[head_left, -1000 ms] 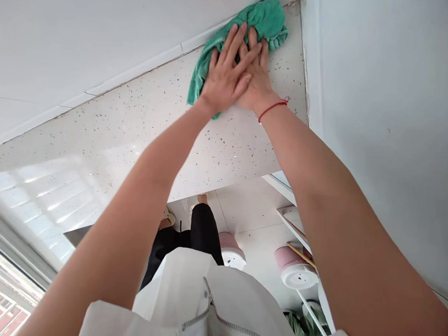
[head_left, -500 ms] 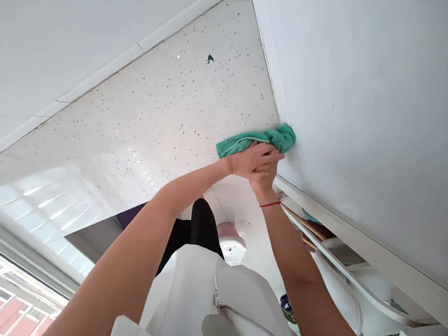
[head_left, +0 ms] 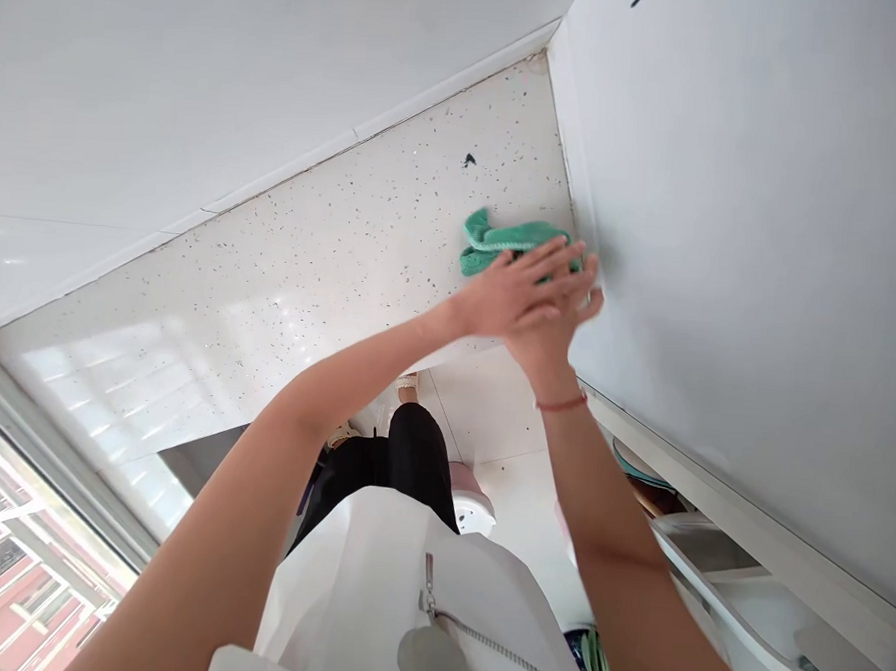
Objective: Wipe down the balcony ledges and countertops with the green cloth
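Both bare arms stretch forward toward one o'clock, forearms converging. The left hand [head_left: 514, 297] lies flat on top, fingers extended and pointing toward three o'clock. The right hand [head_left: 561, 326] sits beneath it, palm pressed down, fingers spread; its wrist bends back sharply. Neither grip curls closed.

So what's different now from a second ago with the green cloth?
The green cloth was pulled out of the far corner of the speckled counter, back along the white wall toward the front edge. It left a small dark speck behind. The left hand still lies over the right hand, both pressing flat on the cloth. The red string stays on the right wrist.
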The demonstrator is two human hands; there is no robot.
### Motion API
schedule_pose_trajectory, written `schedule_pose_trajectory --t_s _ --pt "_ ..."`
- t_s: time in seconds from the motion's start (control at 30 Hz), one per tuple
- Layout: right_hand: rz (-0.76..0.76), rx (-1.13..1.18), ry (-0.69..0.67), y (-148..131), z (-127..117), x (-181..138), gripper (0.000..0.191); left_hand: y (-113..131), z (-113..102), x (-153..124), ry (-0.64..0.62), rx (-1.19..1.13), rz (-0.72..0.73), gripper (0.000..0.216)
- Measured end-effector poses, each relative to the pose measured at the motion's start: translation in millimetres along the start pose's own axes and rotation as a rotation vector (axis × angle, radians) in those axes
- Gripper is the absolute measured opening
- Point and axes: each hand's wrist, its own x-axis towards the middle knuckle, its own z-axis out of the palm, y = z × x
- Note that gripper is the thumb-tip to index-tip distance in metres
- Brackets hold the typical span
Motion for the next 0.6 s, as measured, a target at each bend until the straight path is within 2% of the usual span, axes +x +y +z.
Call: schedule_pose_trajectory --t_s 0.1,0.2,0.27,0.33,0.4,0.47,0.53,0.6 --pt "-0.068 -0.041 -0.109 -3 5 62 0.072 -63 -3 22 -0.038 0.197 -0.107 0.071" --pt "-0.167 -0.037 -0.136 -10 -1 118 0.071 -108 -15 44 0.078 0.278 -0.187 0.076" --pt "-0.134 -0.009 -0.094 -30 -3 141 0.07 -129 -26 46 0.139 0.304 -0.211 0.079" --pt "-0.008 0.004 -0.045 -66 2 144 0.069 -146 -33 28 0.194 0.304 -0.199 0.08" --pt "0.077 0.008 -0.024 -116 17 125 0.067 -157 -29 -20 0.219 0.277 -0.221 0.073" --pt "0.0 0.035 -0.075 -178 37 84 0.063 -159 -14 -100 0.24 0.205 -0.329 0.069" --pt "-0.211 0.111 -0.179 -247 61 31 0.063 -151 9 -204 0.303 0.079 -0.507 0.074" --pt "-0.485 0.211 -0.312 -317 84 -26 0.064 -132 37 -312 0.411 0.01 -0.672 0.084"
